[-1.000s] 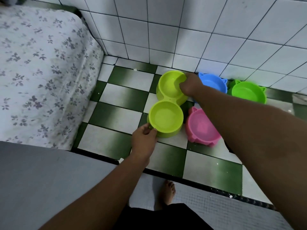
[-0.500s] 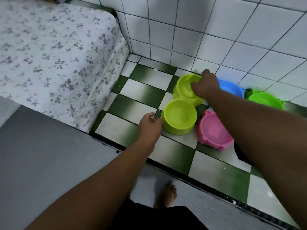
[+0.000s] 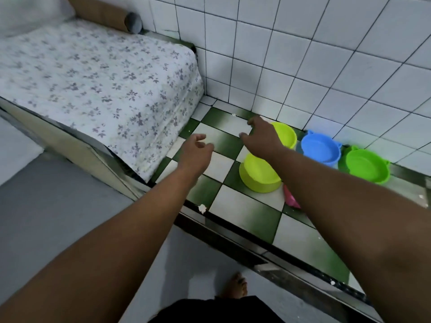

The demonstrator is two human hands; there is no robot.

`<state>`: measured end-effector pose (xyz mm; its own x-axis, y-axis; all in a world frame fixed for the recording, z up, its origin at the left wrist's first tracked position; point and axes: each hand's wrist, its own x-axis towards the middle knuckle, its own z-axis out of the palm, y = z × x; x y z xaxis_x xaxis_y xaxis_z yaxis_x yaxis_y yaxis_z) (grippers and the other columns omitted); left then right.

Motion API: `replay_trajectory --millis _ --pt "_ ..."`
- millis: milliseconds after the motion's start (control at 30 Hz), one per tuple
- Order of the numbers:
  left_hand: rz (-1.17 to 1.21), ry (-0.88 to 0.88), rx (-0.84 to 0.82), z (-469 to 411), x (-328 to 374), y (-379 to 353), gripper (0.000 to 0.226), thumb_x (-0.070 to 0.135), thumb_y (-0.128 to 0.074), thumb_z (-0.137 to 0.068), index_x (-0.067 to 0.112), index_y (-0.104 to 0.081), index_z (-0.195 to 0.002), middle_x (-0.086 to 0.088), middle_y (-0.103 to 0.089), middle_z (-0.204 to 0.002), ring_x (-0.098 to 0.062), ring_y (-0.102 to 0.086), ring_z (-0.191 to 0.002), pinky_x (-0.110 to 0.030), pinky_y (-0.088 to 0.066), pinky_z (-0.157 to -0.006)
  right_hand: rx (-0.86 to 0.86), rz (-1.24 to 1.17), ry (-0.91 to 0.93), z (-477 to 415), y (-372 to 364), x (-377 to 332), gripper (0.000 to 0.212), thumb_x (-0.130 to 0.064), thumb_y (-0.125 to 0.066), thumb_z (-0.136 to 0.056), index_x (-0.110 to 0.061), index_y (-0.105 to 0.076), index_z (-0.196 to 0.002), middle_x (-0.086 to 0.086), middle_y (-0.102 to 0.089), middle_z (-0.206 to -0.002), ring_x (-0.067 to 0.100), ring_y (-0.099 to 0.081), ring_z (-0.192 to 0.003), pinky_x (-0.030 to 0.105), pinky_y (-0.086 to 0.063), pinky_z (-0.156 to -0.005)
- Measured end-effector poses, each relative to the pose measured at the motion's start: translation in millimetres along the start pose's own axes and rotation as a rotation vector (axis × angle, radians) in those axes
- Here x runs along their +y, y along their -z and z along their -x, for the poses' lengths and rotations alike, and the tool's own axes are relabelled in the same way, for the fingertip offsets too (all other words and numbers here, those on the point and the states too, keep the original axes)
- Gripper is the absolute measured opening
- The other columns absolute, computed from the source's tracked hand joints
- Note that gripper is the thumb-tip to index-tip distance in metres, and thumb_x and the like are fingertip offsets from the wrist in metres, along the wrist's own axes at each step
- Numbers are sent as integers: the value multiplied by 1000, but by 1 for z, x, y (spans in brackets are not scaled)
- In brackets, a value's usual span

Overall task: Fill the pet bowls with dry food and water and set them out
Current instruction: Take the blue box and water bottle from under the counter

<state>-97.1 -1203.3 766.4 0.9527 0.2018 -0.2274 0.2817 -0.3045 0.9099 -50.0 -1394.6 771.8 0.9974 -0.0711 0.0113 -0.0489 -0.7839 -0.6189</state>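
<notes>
Bed point(image 3: 93, 85) with floral sheet fills the far left, white tiled wall point(image 3: 303, 54) behind it and on the right. Green-and-white checkered floor point(image 3: 245, 210) runs between bed and wall, grey floor point(image 3: 58, 217) near.

Yellow-green double bowl point(image 3: 261, 176) sits on the checkered floor, one well near, one far, both look empty. Green bowl point(image 3: 365, 165) at right by the wall, blue bowl point(image 3: 320, 148) just left of it, beside the double bowl's far well. Pink bowl point(image 3: 290, 198) mostly hidden behind the right forearm, only an edge shows.

Right hand point(image 3: 263, 138) is over the far well, fingers spread apart and loose, gripping nothing; contact with the rim can't be told. Left hand point(image 3: 196, 152) is left of the double bowl, apart from it, fingers loosely apart, holding nothing. Bare foot point(image 3: 235, 287) at the bottom.
</notes>
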Motion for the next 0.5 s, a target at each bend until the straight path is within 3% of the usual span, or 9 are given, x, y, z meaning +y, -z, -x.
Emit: replay_trajectory --millis 100,267,433,500 --pt "-26 -48 -21 4 -8 25 36 28 -65 -93 22 -60 -128 9 -61 -99 -3 -56 -85 -25 -44 -74 30 -23 -15 27 -13 -20 44 -26 -65 -90 -9 -56 -129 13 -63 -123 27 -57 -116 27 -40 -91" --pt "-97 -107 -118 24 -30 67 33 29 -64 -95 22 -60 -128 14 -54 -94 1 -52 -81 -17 -37 -61 85 -67 -87 84 -31 -53 46 -24 -66 -89 -4 -55 -129 16 -64 -123 32 -61 -112 40 -49 -96" --pt "-186 -140 -237 53 -60 105 36 29 -64 -94 23 -60 -129 11 -57 -95 -2 -56 -79 -18 -39 -60 120 -121 -211 160 -64 -72 46 -29 -67 -88 -5 -57 -127 13 -63 -125 30 -59 -114 30 -45 -93" --pt "-200 -118 -294 64 -75 114 34 31 -65 -94 25 -61 -127 6 -62 -100 -11 -61 -84 -26 -48 -69 115 -148 -269 190 -76 -73 48 -30 -67 -89 -7 -56 -129 12 -62 -128 29 -59 -113 28 -44 -92"
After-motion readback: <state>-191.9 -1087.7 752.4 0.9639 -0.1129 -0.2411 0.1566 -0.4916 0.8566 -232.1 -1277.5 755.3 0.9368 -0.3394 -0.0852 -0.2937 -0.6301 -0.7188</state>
